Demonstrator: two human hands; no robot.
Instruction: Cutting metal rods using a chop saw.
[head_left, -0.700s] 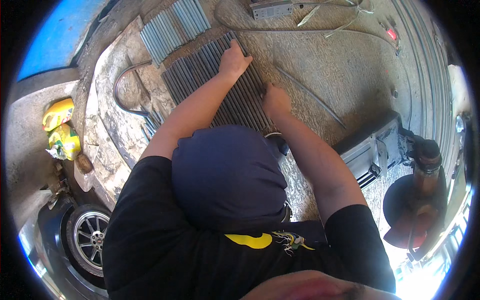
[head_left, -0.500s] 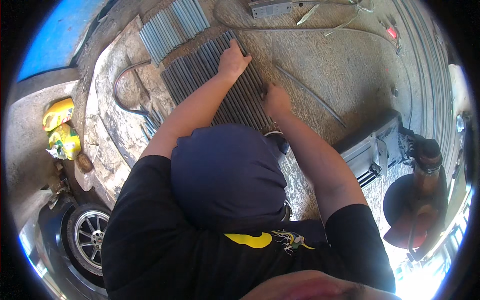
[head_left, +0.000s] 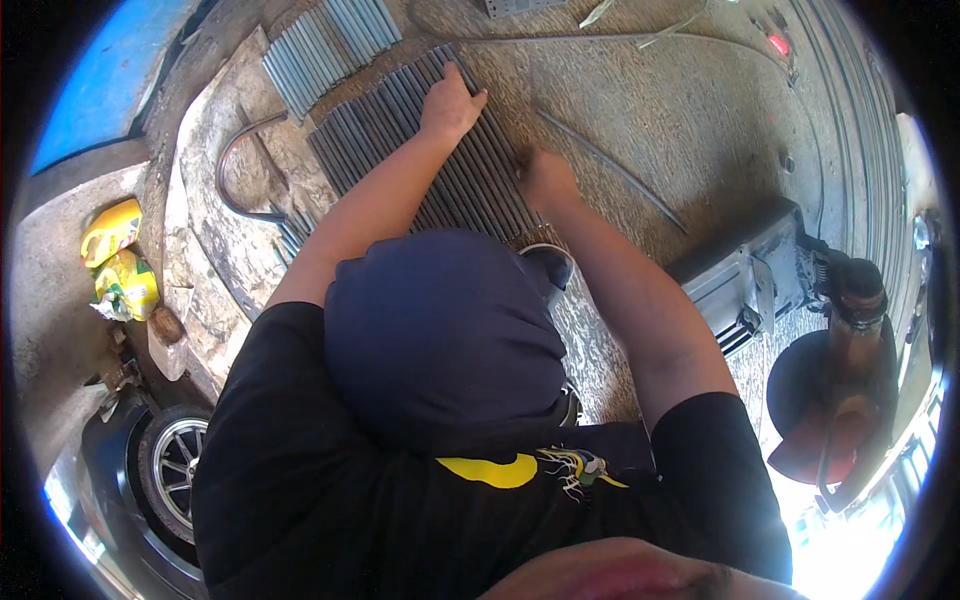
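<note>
On the dark rods (head_left: pixel 420 165): left hand (head_left: pixel 450 103) flat, fingers spread, gripping nothing. Right hand (head_left: pixel 545 180) curled at their near-right edge (grasp unclear); rods' long axis away-right.

Bright daylight, blown-out glare lower right, strong fisheye bending, black vignette rim, centre sharp.

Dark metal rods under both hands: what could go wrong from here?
1. The dark rods lie loose side by side; with the left hand and right hand flat on them, they could roll and pinch fingers.
2. A loose thin rod lies just beside the right hand and could be knocked away.
</note>
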